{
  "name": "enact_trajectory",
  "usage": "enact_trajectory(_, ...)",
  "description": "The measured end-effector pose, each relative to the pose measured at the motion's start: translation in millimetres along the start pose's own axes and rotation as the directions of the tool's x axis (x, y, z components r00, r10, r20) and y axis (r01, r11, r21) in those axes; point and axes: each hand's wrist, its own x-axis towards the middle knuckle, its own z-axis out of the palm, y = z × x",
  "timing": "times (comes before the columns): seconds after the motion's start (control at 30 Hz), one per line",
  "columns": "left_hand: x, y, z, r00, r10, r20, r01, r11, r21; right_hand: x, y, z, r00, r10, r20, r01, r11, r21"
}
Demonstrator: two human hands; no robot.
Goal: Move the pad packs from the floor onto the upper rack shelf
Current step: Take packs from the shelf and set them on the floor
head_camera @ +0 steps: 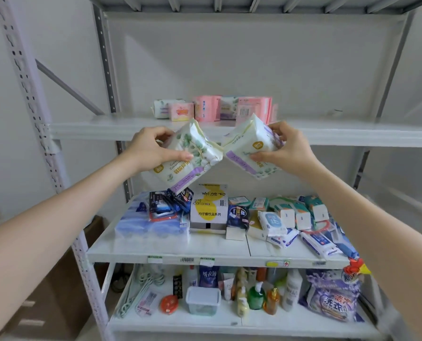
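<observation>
White metal racking (57, 148) fills the view against a pale wall, its upper shelf (352, 134) at about hand height. Two white pad packs with green leaf print and purple bands are held up in front of that shelf's front edge, tilted toward each other so their inner corners touch. The left hand (151, 146) grips the left pad pack (190, 158), thumb on its front face and fingers curled over the top. The right hand (281, 148) grips the right pad pack (247, 146) the same way, thumb pressed on the lower front. At the back of the upper shelf stands a row of pad packs (212, 109), pink and white, set side by side. One shelf below (170, 247) lie blue tissue bundles (141, 225), a white and yellow box (208, 205) and wet-wipe packets (274, 222). On the lowest visible shelf stand bottles (256, 294), a clear lidded tub (202, 301) and a purple detergent bag (333, 299).
</observation>
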Motion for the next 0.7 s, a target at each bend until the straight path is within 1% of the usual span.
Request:
enact_trajectory(0.13,-52,-11,32,0.995,-0.084,0.055,0.081,0.996,0.043,-53,27,12,0.990,0.117,0.072,-0.114,0.992,-0.044)
enact_trajectory(0.23,-93,-27,61,0.980,-0.163,0.116,0.156,0.985,0.068,-101,52,23,0.969,0.204,0.139,-0.195,0.978,-0.080)
enact_trajectory(0.33,-133,-46,96,0.955,-0.230,0.187,0.214,0.971,0.106,-150,84,37,0.940,0.283,0.191,-0.255,0.954,-0.155)
enact_trajectory(0.5,-197,-84,154,0.881,-0.352,0.315,0.302,0.932,0.198,-229,138,68,0.842,0.456,0.288,-0.393,0.885,-0.250)
enact_trajectory(0.6,-231,-110,186,0.819,-0.432,0.377,0.364,0.900,0.241,-273,167,87,0.783,0.530,0.326,-0.433,0.841,-0.324)
enact_trajectory(0.7,-261,-136,212,0.763,-0.484,0.429,0.388,0.873,0.295,-312,194,108,0.720,0.593,0.361,-0.464,0.798,-0.385)
